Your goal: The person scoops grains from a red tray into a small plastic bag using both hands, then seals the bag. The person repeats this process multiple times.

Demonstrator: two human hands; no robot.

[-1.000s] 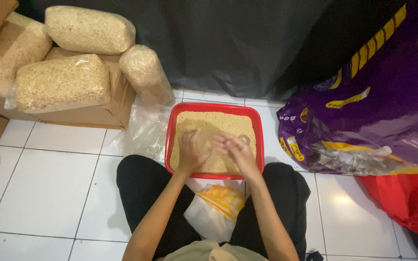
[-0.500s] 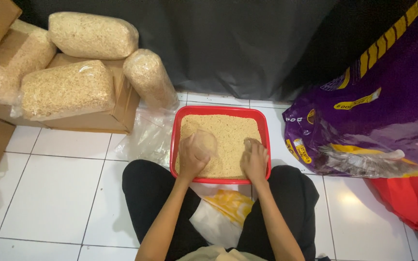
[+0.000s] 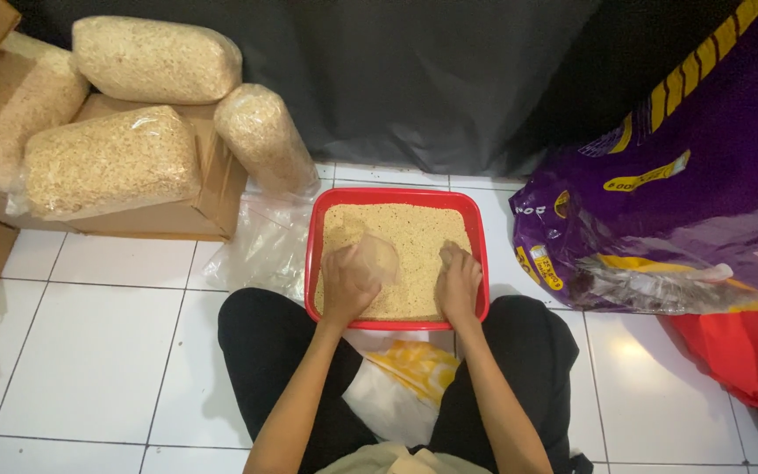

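A red tray (image 3: 310,263) filled with pale, fine grain (image 3: 414,237) is set on the white tiled floor (image 3: 89,351), directly in front of the crossed legs of the seated person. Both hands are in the tray. A small clear plastic bag (image 3: 373,260) is gripped by the left hand (image 3: 344,285) at the tray's near-left part, the bag's mouth lying on the grain. The right hand (image 3: 458,281) is pressed into the grain at the tray's near-right part, fingers curled downward — whether anything is enclosed cannot be told. Left of the tray, loose clear plastic (image 3: 261,250) is spread on the floor; beyond it, sealed bags of the same grain (image 3: 111,158) are stacked on cardboard boxes (image 3: 212,189). Right of the tray a large purple sack (image 3: 677,202) is seen, with red plastic (image 3: 739,351) below it. Behind the tray — a dark cloth (image 3: 414,79) is hung. A yellow-and-white bag (image 3: 401,386) lies between the legs, just short of the tray's near rim.
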